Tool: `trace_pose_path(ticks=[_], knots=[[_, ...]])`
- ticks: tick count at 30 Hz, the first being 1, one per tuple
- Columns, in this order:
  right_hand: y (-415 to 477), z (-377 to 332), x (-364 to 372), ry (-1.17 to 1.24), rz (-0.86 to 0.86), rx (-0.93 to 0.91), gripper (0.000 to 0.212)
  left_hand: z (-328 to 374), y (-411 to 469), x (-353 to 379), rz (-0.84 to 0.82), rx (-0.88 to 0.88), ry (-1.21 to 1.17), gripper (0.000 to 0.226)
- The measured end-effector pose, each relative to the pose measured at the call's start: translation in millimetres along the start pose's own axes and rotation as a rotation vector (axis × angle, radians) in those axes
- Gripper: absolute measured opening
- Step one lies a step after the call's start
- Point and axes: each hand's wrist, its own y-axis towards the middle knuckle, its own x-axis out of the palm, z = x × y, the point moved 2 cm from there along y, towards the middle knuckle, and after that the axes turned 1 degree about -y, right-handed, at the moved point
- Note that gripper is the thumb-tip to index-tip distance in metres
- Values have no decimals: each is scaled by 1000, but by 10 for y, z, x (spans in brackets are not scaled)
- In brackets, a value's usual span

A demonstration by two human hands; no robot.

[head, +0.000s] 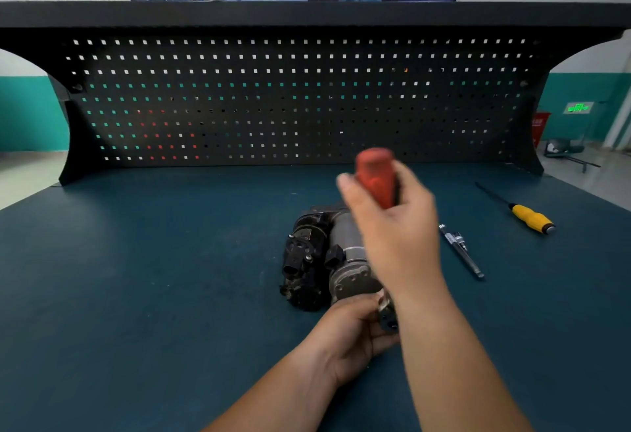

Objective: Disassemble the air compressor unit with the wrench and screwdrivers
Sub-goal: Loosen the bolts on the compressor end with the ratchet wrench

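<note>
The air compressor unit (317, 260), black and grey metal, lies on the blue-green bench top (153, 278) near the middle. My left hand (348, 332) grips its near end, fingers curled round a small metal part there. My right hand (392, 223) is raised over the unit and holds a red-handled screwdriver (375, 175) upright by the handle; its shaft is hidden behind my hand. The right hand and handle are blurred.
A ratchet wrench (461, 250) lies right of the unit. Farther right rests a yellow-handled screwdriver (527, 214). A black pegboard (273, 100) with a shelf above closes off the back of the bench.
</note>
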Motion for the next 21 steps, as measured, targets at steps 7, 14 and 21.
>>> trace_pose_path(ticks=[7, 14, 21], knots=[[13, 193, -696, 575, 468, 218, 21, -6, -6, 22, 8, 13, 3, 32], [-268, 635, -1083, 848, 855, 525, 26, -10, 0, 27, 15, 33, 17, 29], [-230, 532, -1015, 778, 810, 415, 24, -27, 10, -14, -10, 14, 68, 18]])
